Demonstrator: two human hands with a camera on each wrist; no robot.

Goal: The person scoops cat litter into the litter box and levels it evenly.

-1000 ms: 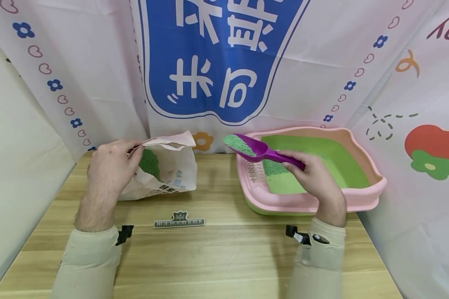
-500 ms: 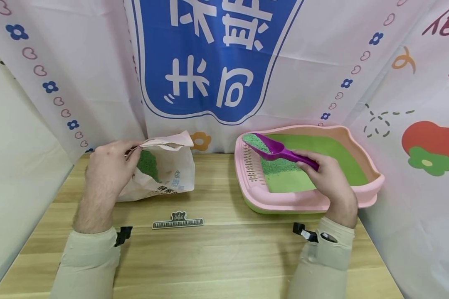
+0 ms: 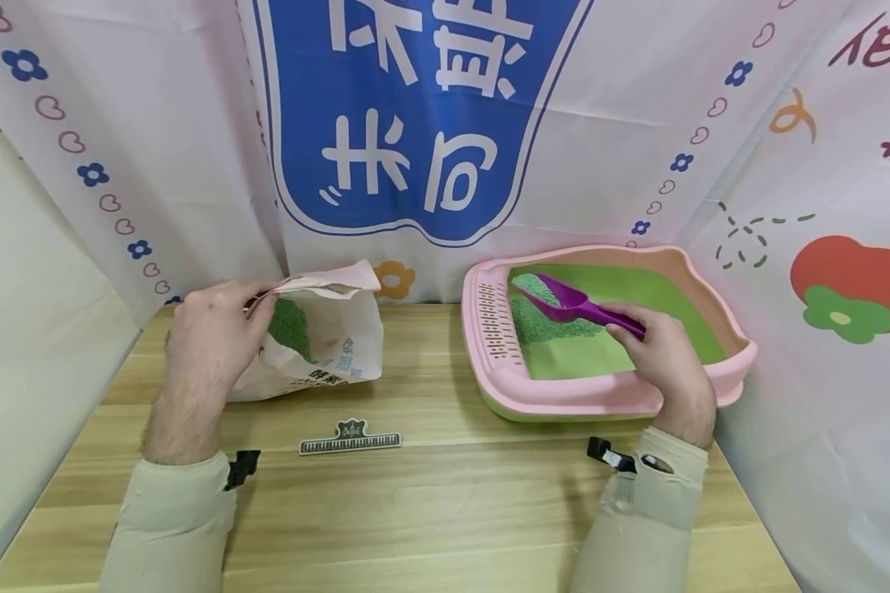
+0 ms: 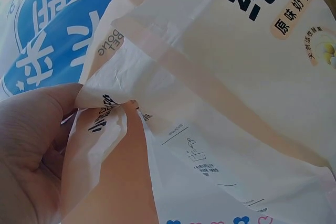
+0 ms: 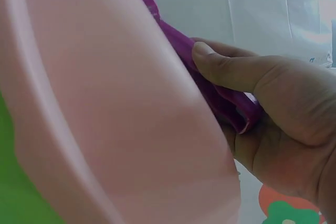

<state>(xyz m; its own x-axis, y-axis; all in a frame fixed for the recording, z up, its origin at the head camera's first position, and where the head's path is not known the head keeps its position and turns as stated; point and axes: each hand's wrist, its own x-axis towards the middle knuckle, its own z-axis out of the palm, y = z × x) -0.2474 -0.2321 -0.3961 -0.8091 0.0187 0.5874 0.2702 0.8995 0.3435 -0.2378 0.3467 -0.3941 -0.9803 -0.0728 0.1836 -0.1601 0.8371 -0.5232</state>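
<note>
My left hand (image 3: 215,338) pinches the top edge of a white paper bag (image 3: 356,338), holding its mouth apart so green granules (image 3: 291,329) show inside. In the left wrist view, thumb and fingers grip the bag's folded lip (image 4: 105,82). My right hand (image 3: 660,350) grips the handle of a purple scoop (image 3: 574,305), whose bowl carries a heap of pale green granules (image 3: 536,288). The scoop is over the left part of a litter box (image 3: 549,403) with a pink rim and green base. Loose green granules (image 3: 564,328) lie on the box floor below it.
A piano-keyboard-patterned clip (image 3: 350,438) lies on the wooden table (image 3: 415,511) between the forearms. Printed cloth (image 3: 578,165) hangs behind the table and at the right. A slotted grid (image 3: 497,329) runs along the litter box's left side.
My right hand has carried the loaded scoop rightward, from beyond the box's left rim to over its inside. The left hand keeps its grip on the bag.
</note>
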